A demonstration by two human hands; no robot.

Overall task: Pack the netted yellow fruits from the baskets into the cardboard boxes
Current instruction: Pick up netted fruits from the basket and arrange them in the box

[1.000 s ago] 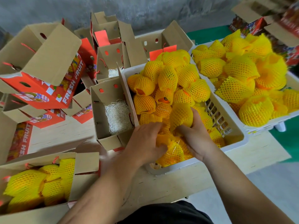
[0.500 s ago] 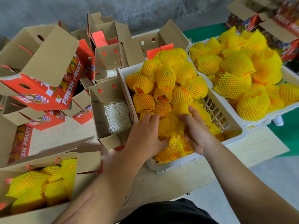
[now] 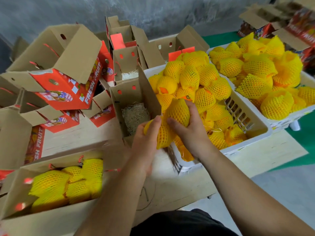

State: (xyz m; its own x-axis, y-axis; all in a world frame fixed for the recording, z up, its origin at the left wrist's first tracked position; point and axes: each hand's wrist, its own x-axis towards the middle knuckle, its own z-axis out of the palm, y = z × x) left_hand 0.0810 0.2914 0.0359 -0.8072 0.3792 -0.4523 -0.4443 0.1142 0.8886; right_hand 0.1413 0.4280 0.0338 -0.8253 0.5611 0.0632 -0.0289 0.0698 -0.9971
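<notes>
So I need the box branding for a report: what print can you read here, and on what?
"FRESH FRUIT": side of the tilted red box.
"FRESH FRUIT", first letters cut off: red box panel at the left edge.
"FRUIT", blurred: box at top right.
Small sticker on a netted fruit: too small to read.

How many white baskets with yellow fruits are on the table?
2. The near white basket sits right in front of the hands; the far white basket stands beside it toward the right edge, partly cut off. None other shows.
</notes>
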